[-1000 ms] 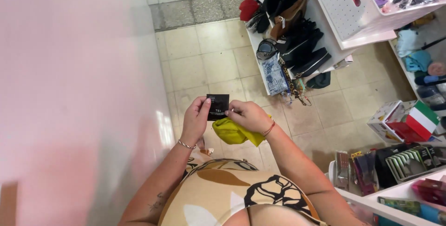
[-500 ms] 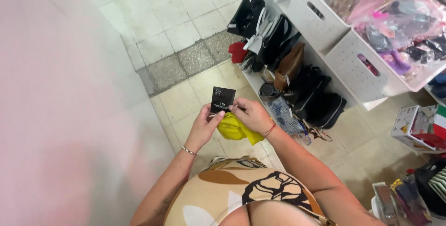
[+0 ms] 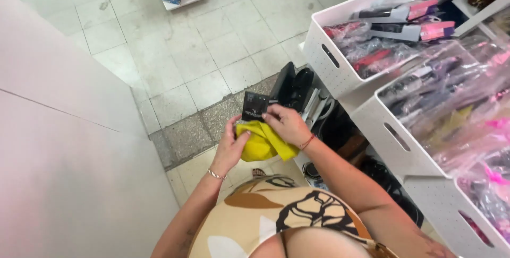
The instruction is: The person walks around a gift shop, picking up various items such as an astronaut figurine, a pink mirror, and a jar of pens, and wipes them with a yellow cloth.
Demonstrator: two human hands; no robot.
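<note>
A person's left hand (image 3: 232, 149) is gripping a yellow cloth (image 3: 264, 142) while the right hand (image 3: 287, 123) is pinching a small black card (image 3: 254, 105), now lowered onto the cloth beside white bins (image 3: 366, 85) of packaged goods.

The lower part of the black card (image 3: 254, 106) is hidden behind the yellow cloth (image 3: 264, 142) and the right hand (image 3: 287, 124); its print is too small to tell. The left hand's (image 3: 232, 146) fingertips sink into the cloth. Right of the grip, packets in the white bins (image 3: 340, 72) blur behind plastic, and the frame cuts the nearest bin.
</note>
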